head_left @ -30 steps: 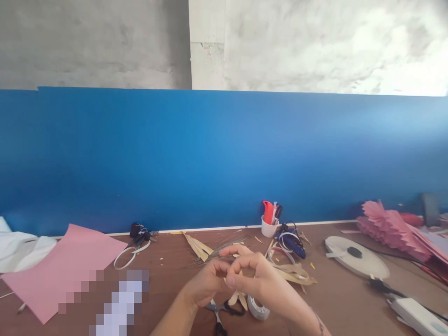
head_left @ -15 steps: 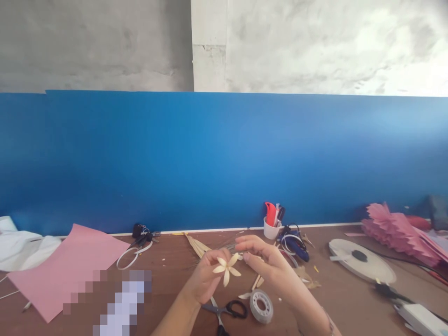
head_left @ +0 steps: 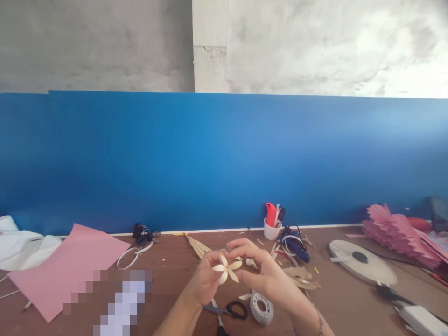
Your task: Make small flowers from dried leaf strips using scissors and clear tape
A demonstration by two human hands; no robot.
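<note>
Evidently, a pale flower [head_left: 227, 269] is held up between the hands, above the surface [head_left: 175, 298], with its five narrow petals spread open. It is gripped from behind by the closed fingers of the left hand [head_left: 206, 280]; the exact pinch is hidden by the petals. The right hand [head_left: 261, 267] is curved loosely around the other side, thumb and fingers parted; whether a petal is touched cannot be told. The flower can be judged very light, thin-petalled and easily creased or torn, so it is best taken at the centre's underside, or by a stem if one is there, rather than by a petal tip. Just below the hands, scissors [head_left: 220, 310] are laid near a tape roll [head_left: 262, 308]. Farther back, a white cup [head_left: 272, 230] is stood upright by the blue panel [head_left: 210, 163]; in it are held a red item [head_left: 270, 214] and slim, pen-like pieces [head_left: 281, 214], one of them dark. A pink sheet [head_left: 70, 266] is spread to the left.
</note>
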